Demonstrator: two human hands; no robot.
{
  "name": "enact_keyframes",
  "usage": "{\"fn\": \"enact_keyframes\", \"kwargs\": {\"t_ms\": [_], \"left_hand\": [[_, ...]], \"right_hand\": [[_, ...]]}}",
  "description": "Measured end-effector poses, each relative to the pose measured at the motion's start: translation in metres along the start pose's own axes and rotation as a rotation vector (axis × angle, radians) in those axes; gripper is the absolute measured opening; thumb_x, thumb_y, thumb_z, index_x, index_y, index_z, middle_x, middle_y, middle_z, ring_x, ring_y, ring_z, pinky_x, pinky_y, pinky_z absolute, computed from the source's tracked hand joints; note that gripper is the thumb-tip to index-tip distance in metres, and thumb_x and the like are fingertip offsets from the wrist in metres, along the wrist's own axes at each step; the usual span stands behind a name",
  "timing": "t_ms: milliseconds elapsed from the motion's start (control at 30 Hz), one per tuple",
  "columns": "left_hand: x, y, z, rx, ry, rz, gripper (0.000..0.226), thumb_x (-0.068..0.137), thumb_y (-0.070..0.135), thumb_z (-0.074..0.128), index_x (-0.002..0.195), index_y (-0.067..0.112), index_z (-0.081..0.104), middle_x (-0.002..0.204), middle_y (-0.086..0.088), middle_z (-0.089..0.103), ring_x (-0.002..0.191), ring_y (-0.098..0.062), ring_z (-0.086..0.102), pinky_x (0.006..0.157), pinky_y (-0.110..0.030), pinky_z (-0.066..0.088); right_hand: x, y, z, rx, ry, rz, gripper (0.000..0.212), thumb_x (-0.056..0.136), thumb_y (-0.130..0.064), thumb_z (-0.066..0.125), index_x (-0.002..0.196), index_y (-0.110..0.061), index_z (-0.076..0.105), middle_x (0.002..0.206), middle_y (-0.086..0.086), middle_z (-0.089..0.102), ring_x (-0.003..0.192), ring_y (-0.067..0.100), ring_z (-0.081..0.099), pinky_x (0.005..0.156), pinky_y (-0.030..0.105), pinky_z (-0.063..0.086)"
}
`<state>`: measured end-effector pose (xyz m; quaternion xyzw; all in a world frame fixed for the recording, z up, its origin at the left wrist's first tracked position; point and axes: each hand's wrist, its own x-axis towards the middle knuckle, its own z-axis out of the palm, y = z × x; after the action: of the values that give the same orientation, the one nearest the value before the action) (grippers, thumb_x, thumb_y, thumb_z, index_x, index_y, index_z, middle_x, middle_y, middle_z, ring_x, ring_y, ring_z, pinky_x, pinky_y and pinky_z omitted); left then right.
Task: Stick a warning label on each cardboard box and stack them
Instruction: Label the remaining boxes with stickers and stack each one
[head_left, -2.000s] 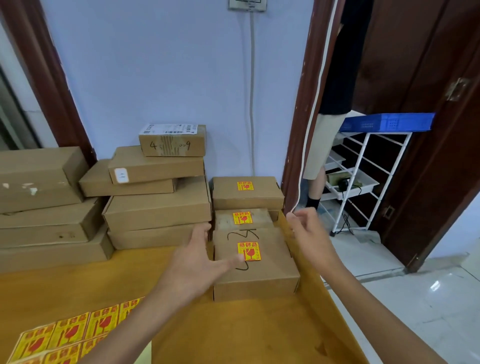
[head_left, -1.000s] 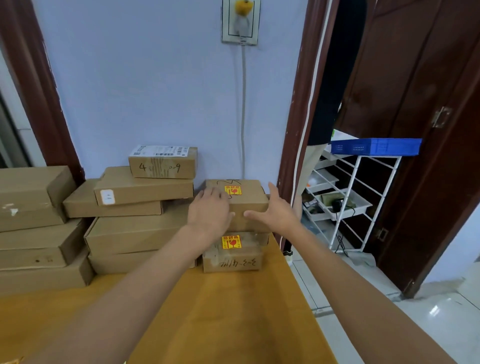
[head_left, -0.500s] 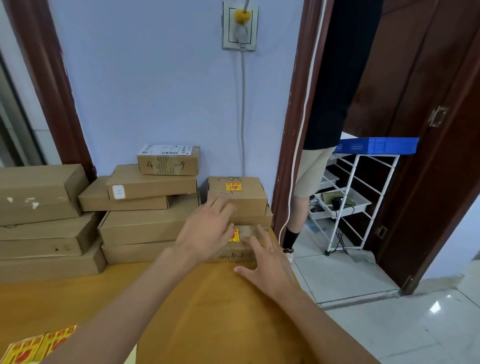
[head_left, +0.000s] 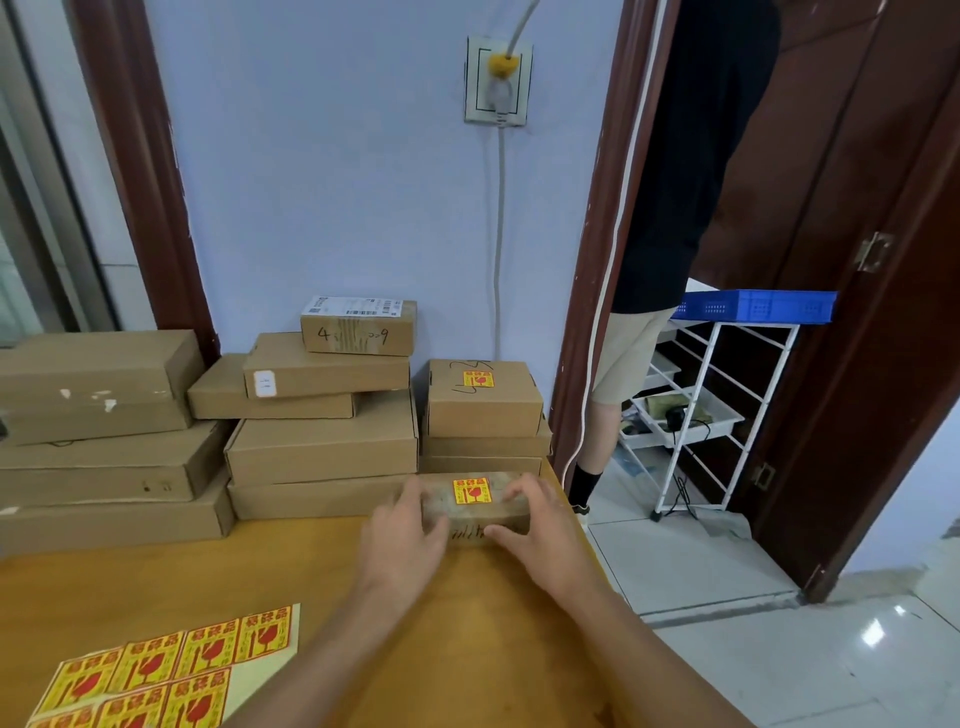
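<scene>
Head view shows left hand (head_left: 402, 530) and right hand (head_left: 530, 525) with fingers curled around the small labelled box (head_left: 475, 501) on the table (head_left: 208, 582); lift it level and square onto the labelled stack (head_left: 485, 410).

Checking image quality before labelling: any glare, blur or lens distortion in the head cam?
Head view: wide-angle bending bows the door frame and the left edge; glare spots on the glossy floor tiles; the small box between the left hand and right hand looks soft, its scribble smeared; sticker sheet reads sharp; lighting even.
</scene>
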<state>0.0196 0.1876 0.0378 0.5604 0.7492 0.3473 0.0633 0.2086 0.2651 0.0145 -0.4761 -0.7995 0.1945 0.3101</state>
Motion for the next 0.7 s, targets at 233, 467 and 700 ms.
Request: {"fn": "enact_keyframes", "kwargs": {"t_ms": [233, 467, 700], "left_hand": [[0.006, 0.029, -0.021, -0.285, 0.098, 0.084, 0.018, 0.091, 0.025, 0.065, 0.101, 0.037, 0.056, 0.099, 0.018, 0.068, 0.085, -0.005, 0.068, 0.076, -0.035, 0.060], [0.083, 0.077, -0.053, -0.171, 0.219, 0.310, 0.036, 0.092, 0.028, 0.058, 0.128, 0.027, 0.056, 0.139, 0.013, 0.047, 0.115, -0.007, 0.055, 0.093, -0.023, 0.041], [0.148, 0.065, -0.036, 0.427, -0.068, 0.353, 0.066, 0.091, 0.029, 0.061, 0.150, 0.017, 0.035, 0.160, -0.006, 0.028, 0.151, -0.026, 0.020, 0.111, -0.042, 0.042]], "right_hand": [[0.002, -0.009, -0.037, 0.114, 0.205, -0.058, 0.036, 0.084, -0.039, 0.083, 0.103, -0.038, 0.053, 0.126, -0.032, 0.048, 0.112, -0.012, 0.053, 0.089, 0.017, 0.051], [0.091, -0.048, -0.084, 0.094, 0.363, -0.112, 0.039, 0.088, -0.041, 0.079, 0.115, -0.029, 0.054, 0.120, -0.018, 0.056, 0.102, -0.002, 0.052, 0.072, 0.011, 0.039], [0.171, -0.035, -0.052, 0.020, 0.224, -0.056, 0.035, 0.095, -0.038, 0.073, 0.112, -0.026, 0.045, 0.119, -0.001, 0.060, 0.096, 0.019, 0.061, 0.076, 0.038, 0.051]]}}
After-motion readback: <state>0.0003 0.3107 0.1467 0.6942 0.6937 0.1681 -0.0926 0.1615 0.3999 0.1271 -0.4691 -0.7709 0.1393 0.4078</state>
